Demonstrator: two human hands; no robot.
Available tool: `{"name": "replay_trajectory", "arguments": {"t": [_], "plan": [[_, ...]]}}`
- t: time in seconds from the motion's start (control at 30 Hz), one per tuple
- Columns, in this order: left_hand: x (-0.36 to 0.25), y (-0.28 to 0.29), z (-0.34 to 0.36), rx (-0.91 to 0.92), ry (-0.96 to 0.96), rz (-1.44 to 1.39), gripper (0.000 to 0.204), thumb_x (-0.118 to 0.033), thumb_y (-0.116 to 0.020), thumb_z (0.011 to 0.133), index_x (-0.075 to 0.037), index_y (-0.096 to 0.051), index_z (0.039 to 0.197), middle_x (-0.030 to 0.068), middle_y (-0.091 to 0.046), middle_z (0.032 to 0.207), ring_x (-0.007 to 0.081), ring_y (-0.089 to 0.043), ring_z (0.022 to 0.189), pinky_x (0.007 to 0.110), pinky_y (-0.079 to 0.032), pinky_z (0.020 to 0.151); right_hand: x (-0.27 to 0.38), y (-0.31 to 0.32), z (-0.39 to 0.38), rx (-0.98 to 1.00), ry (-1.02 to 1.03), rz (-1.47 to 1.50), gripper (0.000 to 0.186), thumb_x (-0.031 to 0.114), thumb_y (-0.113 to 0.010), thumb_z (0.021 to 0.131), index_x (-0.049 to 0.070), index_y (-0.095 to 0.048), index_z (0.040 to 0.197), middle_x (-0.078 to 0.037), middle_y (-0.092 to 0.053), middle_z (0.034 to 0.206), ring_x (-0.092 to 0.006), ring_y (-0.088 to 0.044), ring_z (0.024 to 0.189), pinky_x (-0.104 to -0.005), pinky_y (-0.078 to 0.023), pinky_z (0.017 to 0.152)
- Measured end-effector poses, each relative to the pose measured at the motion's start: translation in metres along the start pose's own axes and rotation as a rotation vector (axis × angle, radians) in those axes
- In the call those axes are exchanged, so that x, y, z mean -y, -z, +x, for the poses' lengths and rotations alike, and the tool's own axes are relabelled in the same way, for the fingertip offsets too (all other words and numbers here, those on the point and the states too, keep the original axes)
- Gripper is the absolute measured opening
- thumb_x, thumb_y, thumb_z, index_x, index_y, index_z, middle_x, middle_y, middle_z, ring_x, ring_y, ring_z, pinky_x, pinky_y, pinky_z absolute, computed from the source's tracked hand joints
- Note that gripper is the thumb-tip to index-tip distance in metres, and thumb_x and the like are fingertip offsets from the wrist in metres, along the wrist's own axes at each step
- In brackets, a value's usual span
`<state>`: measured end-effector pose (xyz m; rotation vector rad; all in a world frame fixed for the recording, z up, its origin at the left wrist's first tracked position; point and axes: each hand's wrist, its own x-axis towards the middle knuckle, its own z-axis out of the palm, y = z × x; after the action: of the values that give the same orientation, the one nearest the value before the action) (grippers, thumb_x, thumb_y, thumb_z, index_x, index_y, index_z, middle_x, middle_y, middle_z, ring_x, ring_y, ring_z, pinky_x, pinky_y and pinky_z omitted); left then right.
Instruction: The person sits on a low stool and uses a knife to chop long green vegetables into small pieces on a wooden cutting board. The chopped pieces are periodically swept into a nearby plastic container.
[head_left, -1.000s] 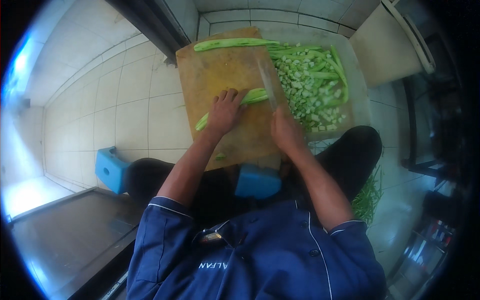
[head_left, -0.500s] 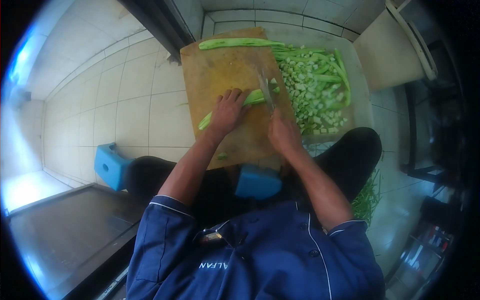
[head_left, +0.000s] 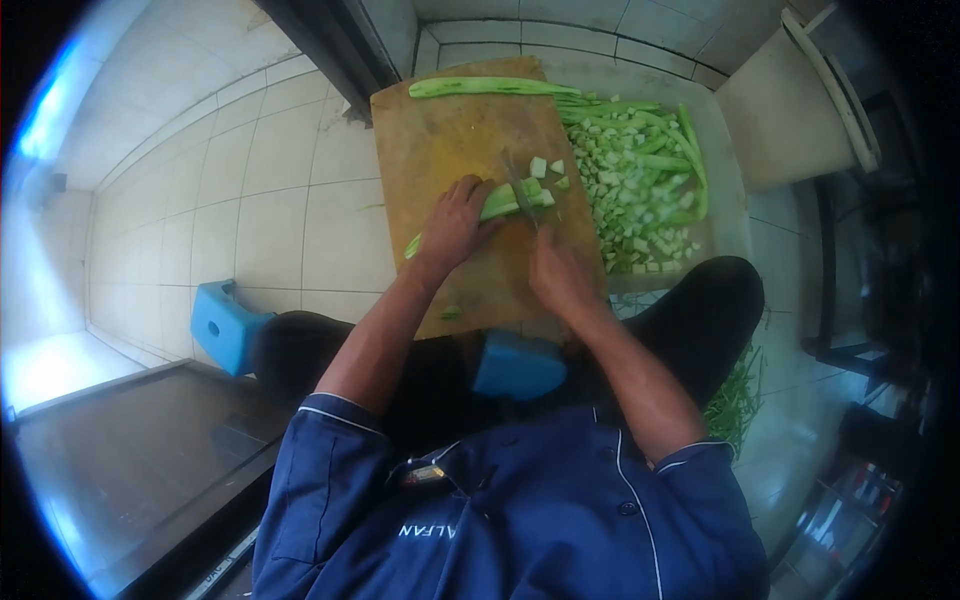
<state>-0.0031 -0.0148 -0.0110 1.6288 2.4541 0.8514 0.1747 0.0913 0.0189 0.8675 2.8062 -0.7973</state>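
On a worn wooden cutting board (head_left: 485,285), my left hand (head_left: 453,225) presses down on a long, pale green gourd (head_left: 499,203), fingers wrapped over it. One end of the gourd sticks out past the hand toward the lower left. My right hand (head_left: 560,268) is closed round the handle of a knife (head_left: 520,190), whose blade lies across the gourd just right of my left fingers. Small cut cubes (head_left: 539,167) sit by the blade. A second whole green gourd (head_left: 470,88) rests along the board's far edge.
Right of the board, a pale shallow tub (head_left: 732,215) holds many diced pieces and long green strips. A light-coloured bin (head_left: 800,110) stands at the far right. Green peelings (head_left: 735,400) lie on the floor by my right leg. A blue stool (head_left: 225,328) is at left.
The knife has shifted left along the gourd, and more cut cubes lie on the board to its right. My left hand stays on the gourd. The view has shifted slightly.
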Motion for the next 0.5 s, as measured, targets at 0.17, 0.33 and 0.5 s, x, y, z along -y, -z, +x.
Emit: {"name": "replay_trajectory", "arguments": {"t": [0.17, 0.33, 0.5], "plan": [[0.012, 0.01, -0.006, 0.045, 0.026, 0.023, 0.058, -0.027, -0.081, 0.077, -0.005, -0.058, 0.127, 0.0154, -0.056, 0.124, 0.0363, -0.057, 0.114, 0.045, -0.047, 0.098, 0.009, 0.002, -0.002, 0.052, 0.031, 0.012, 0.027, 0.015, -0.049, 0.095, -0.003, -0.044, 0.115, -0.031, -0.067, 0.082, -0.0503, -0.066, 0.082, -0.0593, -0.051, 0.074], [0.016, 0.018, -0.015, 0.069, 0.043, 0.025, 0.06, -0.027, -0.083, 0.074, -0.005, -0.06, 0.125, 0.0145, -0.057, 0.122, 0.0358, -0.058, 0.111, 0.045, -0.047, 0.097, 0.015, 0.009, 0.0, 0.043, 0.042, 0.019, 0.027, 0.015, -0.048, 0.096, -0.004, -0.044, 0.114, -0.031, -0.066, 0.081, -0.0507, -0.065, 0.081, -0.0588, -0.052, 0.074], [0.015, 0.025, -0.021, 0.078, 0.077, 0.023, 0.06, -0.027, -0.083, 0.073, -0.005, -0.061, 0.124, 0.0142, -0.057, 0.122, 0.035, -0.057, 0.112, 0.045, -0.047, 0.098, 0.015, -0.013, -0.008, -0.021, 0.115, 0.009, 0.027, 0.021, -0.046, 0.099, 0.0, -0.048, 0.115, -0.028, -0.064, 0.076, -0.0504, -0.062, 0.075, -0.0608, -0.048, 0.068]]}}
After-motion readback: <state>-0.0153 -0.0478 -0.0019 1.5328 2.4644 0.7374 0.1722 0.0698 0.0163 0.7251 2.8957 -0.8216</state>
